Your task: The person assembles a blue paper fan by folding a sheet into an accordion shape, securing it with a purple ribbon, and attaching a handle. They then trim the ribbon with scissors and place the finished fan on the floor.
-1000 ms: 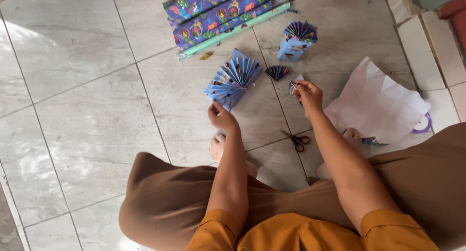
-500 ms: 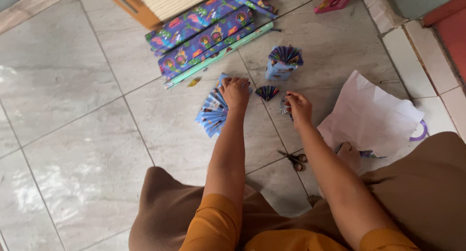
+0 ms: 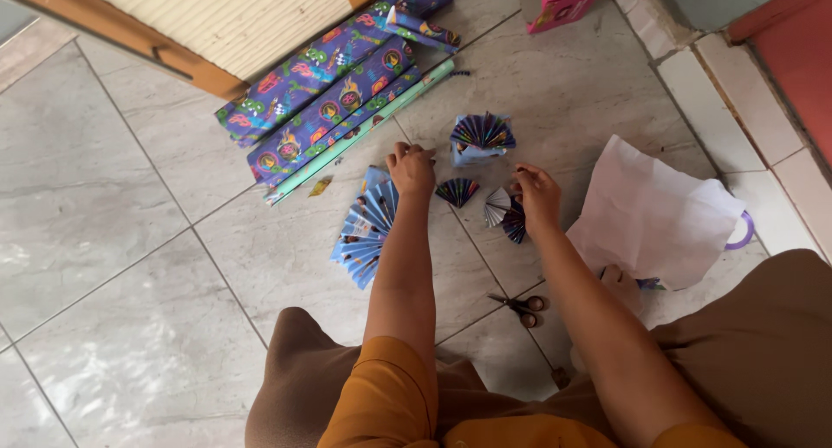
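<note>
Big blue paper fan (image 3: 364,227) lies lengthwise toward top-right, left hand (image 3: 412,169) pressing its tip; right hand (image 3: 537,197) grip pinches small fan (image 3: 507,212).

It looked like a home: a grey tiled floor (image 3: 130,205), with a wooden door (image 3: 217,23) just beyond the wrapping-paper rolls (image 3: 329,101) lying on it.

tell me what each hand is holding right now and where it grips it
The right hand pinches a small pleated paper fan by its upper edge. The left hand rests on the large blue paper fan, near its top; a grip cannot be told.
</note>
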